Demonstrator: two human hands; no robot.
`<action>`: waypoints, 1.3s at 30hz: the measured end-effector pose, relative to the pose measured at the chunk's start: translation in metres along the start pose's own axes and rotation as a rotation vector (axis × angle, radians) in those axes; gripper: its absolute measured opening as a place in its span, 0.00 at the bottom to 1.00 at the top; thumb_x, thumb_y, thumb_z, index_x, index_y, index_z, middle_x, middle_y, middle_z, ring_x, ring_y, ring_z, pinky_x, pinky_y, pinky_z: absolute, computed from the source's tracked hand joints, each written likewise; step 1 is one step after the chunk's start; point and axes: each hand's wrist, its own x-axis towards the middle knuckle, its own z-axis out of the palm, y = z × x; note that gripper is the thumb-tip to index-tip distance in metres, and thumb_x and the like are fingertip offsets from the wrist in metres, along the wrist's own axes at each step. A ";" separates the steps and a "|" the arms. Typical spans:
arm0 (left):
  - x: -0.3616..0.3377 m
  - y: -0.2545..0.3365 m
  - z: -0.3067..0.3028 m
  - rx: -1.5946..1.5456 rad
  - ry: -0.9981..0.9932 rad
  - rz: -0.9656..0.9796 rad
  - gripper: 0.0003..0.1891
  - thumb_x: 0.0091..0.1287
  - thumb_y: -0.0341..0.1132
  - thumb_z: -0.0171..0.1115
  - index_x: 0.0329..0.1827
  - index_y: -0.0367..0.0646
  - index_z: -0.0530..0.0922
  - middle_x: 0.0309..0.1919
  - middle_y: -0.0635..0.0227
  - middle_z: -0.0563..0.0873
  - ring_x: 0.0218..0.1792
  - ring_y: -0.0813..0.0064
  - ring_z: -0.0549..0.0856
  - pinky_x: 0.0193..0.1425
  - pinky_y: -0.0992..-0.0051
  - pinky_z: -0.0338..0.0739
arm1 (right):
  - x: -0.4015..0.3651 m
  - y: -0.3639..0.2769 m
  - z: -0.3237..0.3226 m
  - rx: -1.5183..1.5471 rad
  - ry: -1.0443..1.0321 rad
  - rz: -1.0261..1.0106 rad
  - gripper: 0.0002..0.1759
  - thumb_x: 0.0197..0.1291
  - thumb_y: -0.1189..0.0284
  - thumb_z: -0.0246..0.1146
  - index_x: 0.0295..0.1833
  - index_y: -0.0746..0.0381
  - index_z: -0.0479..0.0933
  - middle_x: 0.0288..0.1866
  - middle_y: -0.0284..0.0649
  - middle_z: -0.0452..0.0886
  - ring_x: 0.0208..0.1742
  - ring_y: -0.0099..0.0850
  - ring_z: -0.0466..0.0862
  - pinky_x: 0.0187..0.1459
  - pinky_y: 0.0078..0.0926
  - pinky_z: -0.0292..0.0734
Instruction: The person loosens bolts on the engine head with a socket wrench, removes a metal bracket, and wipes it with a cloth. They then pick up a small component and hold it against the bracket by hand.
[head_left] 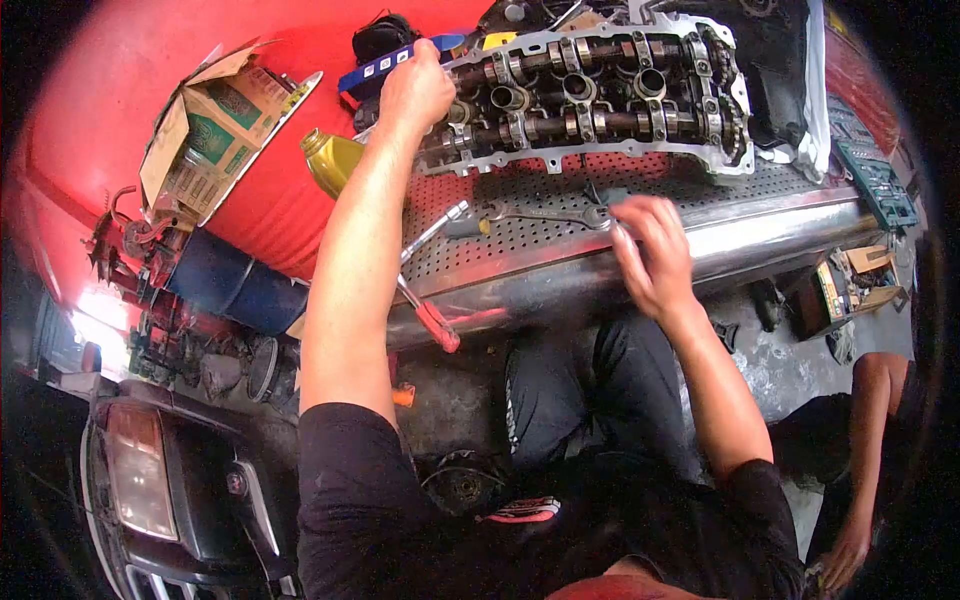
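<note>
The engine head (590, 95) lies across the upper middle of the frame on a perforated metal bench (640, 190). Its cover is off, and two shafts sit in it with caps across them. That much looks assembled, though I cannot tell whether the bolts are tight.

The left hand (415, 92) rests at the head's left end with its fingers curled downward. Whether they clench anything is hidden.

The right hand (652, 252), right of centre, pinches the near end of a wrench (545, 213). The wrench lies flat on the bench just below the head and is not applied to it.

A red-handled tool (437, 326) lies at the bench edge under the left forearm. A yellow bottle (332, 160) stands left of the head, and an open cardboard box (215, 120) sits at upper left.
</note>
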 end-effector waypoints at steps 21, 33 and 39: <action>-0.001 0.014 -0.005 -0.016 0.057 -0.188 0.15 0.73 0.40 0.51 0.51 0.36 0.72 0.38 0.39 0.85 0.44 0.38 0.85 0.51 0.48 0.77 | -0.003 0.014 0.034 -0.199 -0.078 0.064 0.08 0.55 0.71 0.67 0.38 0.62 0.80 0.37 0.42 0.78 0.40 0.42 0.79 0.43 0.39 0.76; 0.000 -0.005 0.008 0.012 0.124 0.095 0.17 0.72 0.41 0.52 0.52 0.34 0.71 0.42 0.41 0.86 0.46 0.40 0.85 0.53 0.49 0.78 | -0.005 0.012 0.035 -0.207 -0.074 0.044 0.07 0.55 0.72 0.67 0.37 0.62 0.79 0.37 0.42 0.78 0.41 0.42 0.79 0.44 0.39 0.76; 0.001 0.002 -0.004 -0.010 0.138 0.009 0.16 0.67 0.36 0.54 0.53 0.34 0.73 0.43 0.41 0.86 0.47 0.41 0.85 0.54 0.51 0.78 | -0.006 0.013 0.033 -0.214 -0.073 0.040 0.07 0.55 0.72 0.67 0.38 0.62 0.79 0.37 0.42 0.77 0.41 0.42 0.79 0.44 0.39 0.76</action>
